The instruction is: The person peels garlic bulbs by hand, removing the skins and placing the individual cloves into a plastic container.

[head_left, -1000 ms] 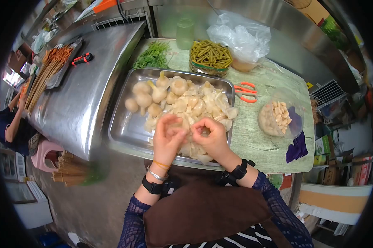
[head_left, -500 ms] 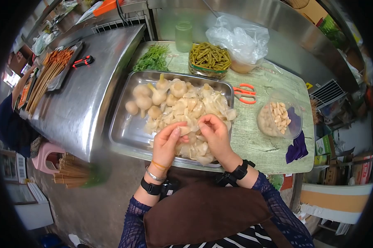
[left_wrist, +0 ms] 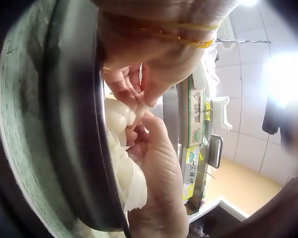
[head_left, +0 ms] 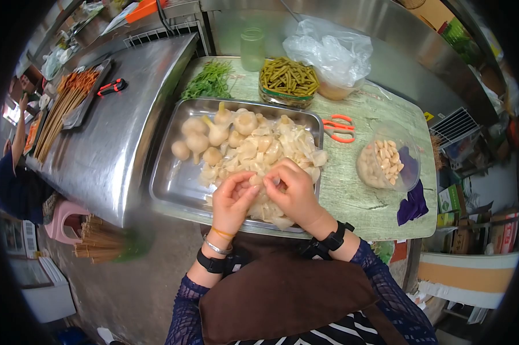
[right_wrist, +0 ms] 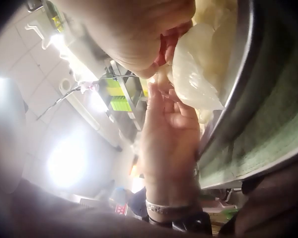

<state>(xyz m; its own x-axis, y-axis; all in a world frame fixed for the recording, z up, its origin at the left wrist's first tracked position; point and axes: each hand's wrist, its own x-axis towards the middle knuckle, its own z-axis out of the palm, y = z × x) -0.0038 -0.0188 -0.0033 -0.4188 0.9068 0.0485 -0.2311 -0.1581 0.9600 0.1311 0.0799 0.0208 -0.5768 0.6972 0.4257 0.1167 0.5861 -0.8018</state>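
Note:
Over the front of a metal tray (head_left: 166, 183), my two hands meet at the fingertips. My left hand (head_left: 232, 201) pinches a small pale garlic clove (head_left: 255, 180) between thumb and fingers. From the other side, my right hand (head_left: 297, 194) pinches at the same clove, its fingers partly covering it. In the right wrist view the clove (right_wrist: 163, 75) shows between both sets of fingertips. Loose garlic skins (head_left: 271, 148) are heaped under and behind the hands. Whole garlic bulbs (head_left: 218, 133) lie at the tray's back left.
Right of the tray are orange-handled scissors (head_left: 340, 127), a clear tub (head_left: 367, 169) with peeled cloves, and a purple cloth (head_left: 412, 208). Behind stand cut green beans (head_left: 289, 76), green herbs (head_left: 209, 80), a glass jar (head_left: 252, 49) and a plastic bag (head_left: 328, 49). A steel counter (head_left: 136, 98) adjoins at left.
My hands have come from slightly apart to meeting at the clove, which shows more clearly now. The right fingers have shifted a little left. At far left, another person's arm has moved.

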